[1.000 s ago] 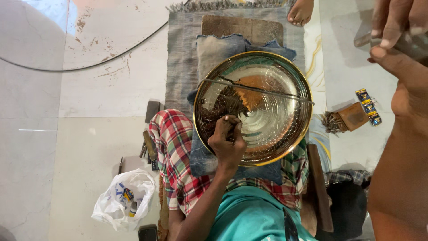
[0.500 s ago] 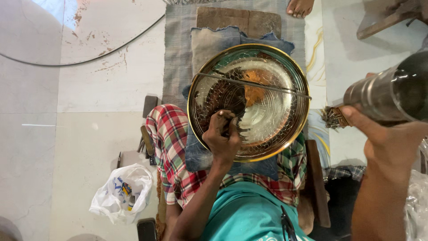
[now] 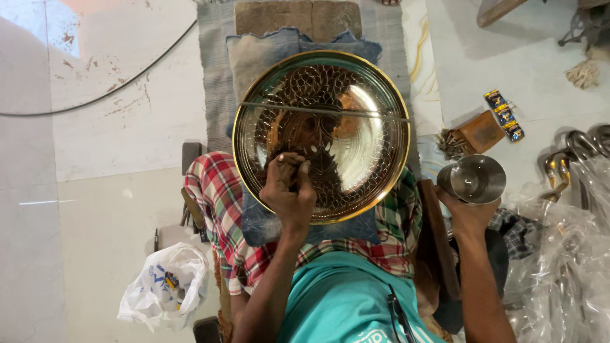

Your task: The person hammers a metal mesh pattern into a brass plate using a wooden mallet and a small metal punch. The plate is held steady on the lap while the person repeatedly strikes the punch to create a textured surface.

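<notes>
1. Head view, looking straight down: a big round brass tray (image 3: 356, 136) lies across the person's lap, resting on a folded blue denim cloth (image 3: 267, 57) and a checked red-and-green wrap (image 3: 219, 190), with the floor (image 3: 108, 209) all around.
2. The left hand (image 3: 289, 190) sits on the tray's near-left edge, fingers pinched tight around a thin tool (image 3: 293, 173) whose tip meets the patterned metal. Scale-like marks already cover much of the left and middle; the right part shows smoother and brighter.
3. The right hand (image 3: 467, 213) is off to the right of the lap, wrapped around a shiny steel cup (image 3: 473, 179), held clear of the tray and near the floor.
4. A thin straight rod (image 3: 324, 111) crosses the tray from rim to rim near its far half.
5. My read: the patterning step is in hand, with the tool set on the work and the cup hand not part of it.
6. The next move, as I judge it, calls for a steady tray and a freed right hand before the tool moves on.
7. Also about: a white plastic bag (image 3: 162, 289) at the near-left, a small brown box (image 3: 480, 132) on the right.
</notes>
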The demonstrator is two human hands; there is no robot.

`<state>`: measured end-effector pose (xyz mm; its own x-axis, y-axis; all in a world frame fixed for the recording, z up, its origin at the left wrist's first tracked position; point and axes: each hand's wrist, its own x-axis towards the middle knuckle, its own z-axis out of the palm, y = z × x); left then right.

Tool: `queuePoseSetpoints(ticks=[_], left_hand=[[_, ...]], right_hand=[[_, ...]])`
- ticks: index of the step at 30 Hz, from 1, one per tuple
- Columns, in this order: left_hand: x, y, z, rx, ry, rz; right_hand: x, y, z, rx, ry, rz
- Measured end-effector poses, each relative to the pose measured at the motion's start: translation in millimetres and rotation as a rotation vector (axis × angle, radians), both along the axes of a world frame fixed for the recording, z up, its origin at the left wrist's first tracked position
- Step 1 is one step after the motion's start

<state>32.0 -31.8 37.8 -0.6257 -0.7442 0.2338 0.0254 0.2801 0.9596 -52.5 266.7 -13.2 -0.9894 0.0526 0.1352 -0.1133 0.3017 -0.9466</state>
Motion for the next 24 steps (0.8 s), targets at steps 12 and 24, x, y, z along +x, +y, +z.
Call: queuePoseSetpoints(ticks=[12, 24], left_hand=[[-1.7, 0.1, -9.9, 0.068, 0.090, 0.043], [-4.8, -1.8, -8.3, 0.029, 0.067, 0.010]], right_hand=[[-13.4, 17.3, -20.7, 0.085, 0.025, -0.132], [-17.5, 3.2, -17.4, 0.120, 0.110, -0.226]])
